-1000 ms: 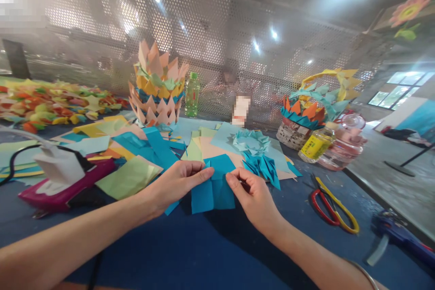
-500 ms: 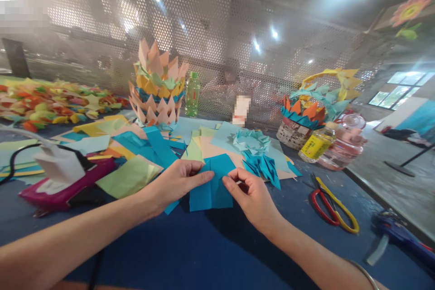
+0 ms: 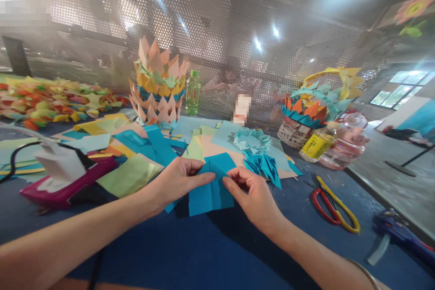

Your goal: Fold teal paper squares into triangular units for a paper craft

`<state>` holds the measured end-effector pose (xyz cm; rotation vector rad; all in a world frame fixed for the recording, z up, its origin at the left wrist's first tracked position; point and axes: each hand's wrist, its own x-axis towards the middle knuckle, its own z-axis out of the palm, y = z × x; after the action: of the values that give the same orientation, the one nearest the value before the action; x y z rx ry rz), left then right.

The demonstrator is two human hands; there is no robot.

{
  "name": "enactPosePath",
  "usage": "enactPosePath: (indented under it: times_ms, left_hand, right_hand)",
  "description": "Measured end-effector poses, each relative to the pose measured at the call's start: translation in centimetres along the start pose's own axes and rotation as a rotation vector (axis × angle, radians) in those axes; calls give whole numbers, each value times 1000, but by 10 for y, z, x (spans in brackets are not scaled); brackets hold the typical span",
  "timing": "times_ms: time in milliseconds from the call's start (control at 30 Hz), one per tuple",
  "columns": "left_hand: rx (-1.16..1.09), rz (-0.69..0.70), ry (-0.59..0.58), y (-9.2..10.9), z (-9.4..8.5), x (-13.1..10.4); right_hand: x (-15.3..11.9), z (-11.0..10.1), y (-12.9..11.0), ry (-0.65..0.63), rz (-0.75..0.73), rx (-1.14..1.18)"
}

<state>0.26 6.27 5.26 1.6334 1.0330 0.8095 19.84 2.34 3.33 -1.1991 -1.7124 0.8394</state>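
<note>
Between my two hands is a blue sheet of paper (image 3: 211, 195) with a crease down its middle, held up over the table. My left hand (image 3: 181, 177) pinches its left side, thumb on the front and fingers behind. On the right side, my right hand (image 3: 250, 188) grips the edge between thumb and fingers. Just beyond lie folded blue paper pieces (image 3: 262, 168) and a pale turquoise paper ring (image 3: 252, 139). A light green paper sheet (image 3: 131, 175) rests left of my left hand.
Scissors (image 3: 335, 208) and a blue glue gun (image 3: 403, 235) lie at right. Behind them stand a yellow-labelled bottle (image 3: 316, 145), a pink clear container (image 3: 346, 147) and a paper basket (image 3: 295, 129). A tiered paper craft (image 3: 158, 88), green bottle (image 3: 193, 95) and magenta power strip (image 3: 84, 183) are left.
The lower edge of the blue paper has tipped slightly downward and toward me. Both hands keep their hold in nearly the same place.
</note>
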Motion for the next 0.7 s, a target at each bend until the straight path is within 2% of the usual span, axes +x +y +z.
enactPosePath:
  times_ms: [100, 233, 400, 467, 567, 700]
  left_hand:
    - [-88, -59, -25, 0, -1, 0]
    - [-229, -131, -39, 3, -1, 0]
    - [-344, -155, 22, 4, -1, -2]
    - [-368, -170, 25, 4, 0, -2]
    - [-397, -193, 1, 4, 0, -3]
    - [-406, -206, -28, 1, 2, -3]
  right_hand:
    - [0, 1, 1, 26, -45, -35]
    - [-3, 1, -2, 136, -169, -99]
    - [-12, 0, -12, 138, -597, -459]
    - [-16, 1, -14, 95, -696, -575]
    - [-17, 3, -14, 33, -735, -670]
    - [-14, 3, -10, 38, -698, -680]
